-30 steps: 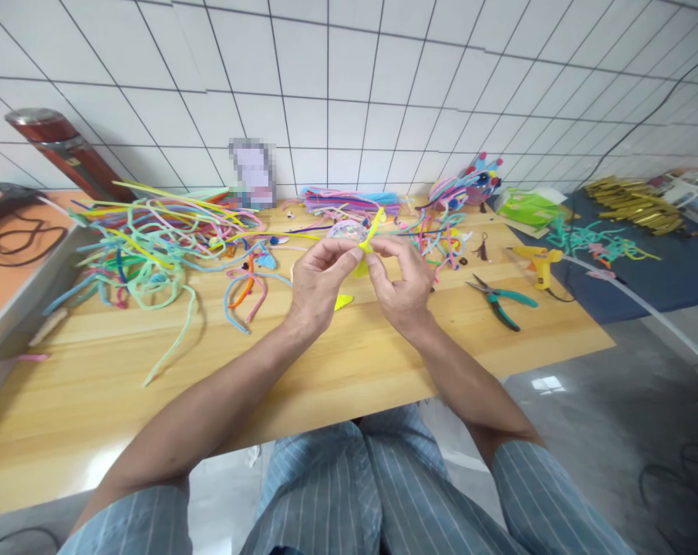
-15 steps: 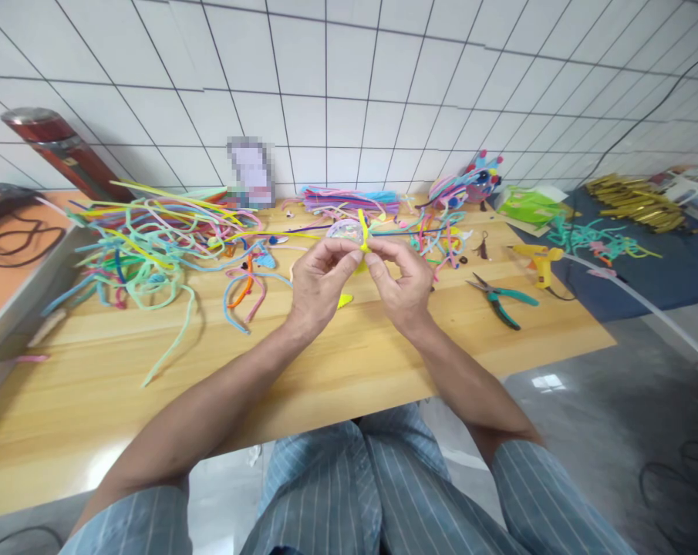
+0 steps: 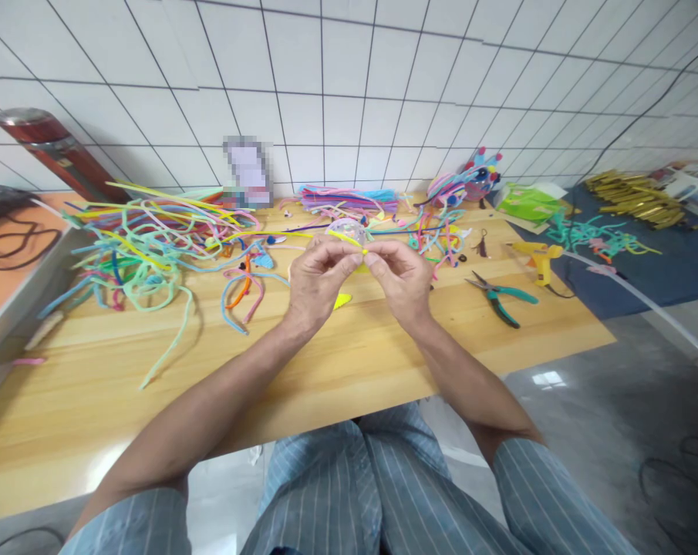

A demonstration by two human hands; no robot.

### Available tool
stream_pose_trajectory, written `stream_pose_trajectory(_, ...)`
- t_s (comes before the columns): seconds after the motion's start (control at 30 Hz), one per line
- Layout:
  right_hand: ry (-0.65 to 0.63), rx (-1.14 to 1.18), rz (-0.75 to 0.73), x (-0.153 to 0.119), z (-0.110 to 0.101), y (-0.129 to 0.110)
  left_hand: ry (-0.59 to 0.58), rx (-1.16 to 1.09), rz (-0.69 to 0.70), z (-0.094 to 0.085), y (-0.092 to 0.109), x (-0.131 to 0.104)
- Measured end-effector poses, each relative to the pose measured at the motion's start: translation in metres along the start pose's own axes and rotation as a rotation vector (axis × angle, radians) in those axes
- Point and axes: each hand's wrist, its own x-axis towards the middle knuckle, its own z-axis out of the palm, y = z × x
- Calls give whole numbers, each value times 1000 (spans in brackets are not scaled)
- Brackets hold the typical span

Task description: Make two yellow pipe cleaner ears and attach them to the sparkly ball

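Observation:
Both hands meet above the middle of the table, pinching a yellow pipe cleaner (image 3: 344, 237). My left hand (image 3: 319, 281) is closed, thumb and forefinger on the piece, whose free end slants up to the left over the fingers. My right hand (image 3: 402, 279) is closed too, its fingertips gripping the same piece right beside the left ones. Much of the pipe cleaner is hidden by the fingers. Below and between the hands, a small bright yellow piece (image 3: 342, 301) lies on the wood. A clear round container (image 3: 349, 227) stands just behind the fingers, partly covered.
A tangle of coloured pipe cleaners (image 3: 152, 247) spreads over the left side. Pliers with teal handles (image 3: 507, 301) and a yellow glue gun (image 3: 539, 258) lie at the right. Against the tiled wall rests a bundle of pipe cleaners (image 3: 349, 198). A red flask (image 3: 62, 154) leans at the far left.
The yellow pipe cleaner's free end stood upright between the hands and now tilts to the left. Both hands stay in nearly the same place.

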Motion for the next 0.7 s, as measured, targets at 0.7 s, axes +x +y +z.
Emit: stream_pose_trajectory(0.7, 5, 90, 161, 4, 2, 8, 5, -200, -239, 10, 9, -3)
